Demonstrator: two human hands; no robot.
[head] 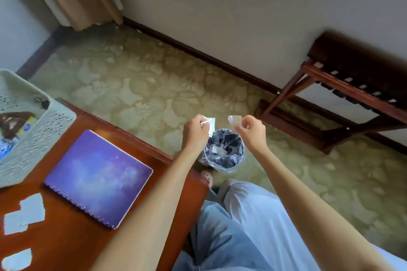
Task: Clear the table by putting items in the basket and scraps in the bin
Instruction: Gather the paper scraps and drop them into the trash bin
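Green carpet lies under the bin [224,151]. Left hand [195,133] and right hand [253,132] each pinch light, floppy paper scraps [211,124] by an edge.

The table [66,248] fills the lower left, with the floor [154,86] beyond it and to its right. On the table, the basket [39,138] stands at the far left with items in it. The notebook [99,176] lies just right of the basket, nearer the person. The loose scraps [28,213] lie left of the notebook, at the near left. The bin [224,149] stands on the floor just off the table's right corner, before the person's knees. The left hand [195,134] is above the bin's left rim and pinches the left scrap [210,124]. The right hand [253,133] is above its right rim and pinches the right scrap [235,121]. The rack [352,94] stands against the wall at far right.
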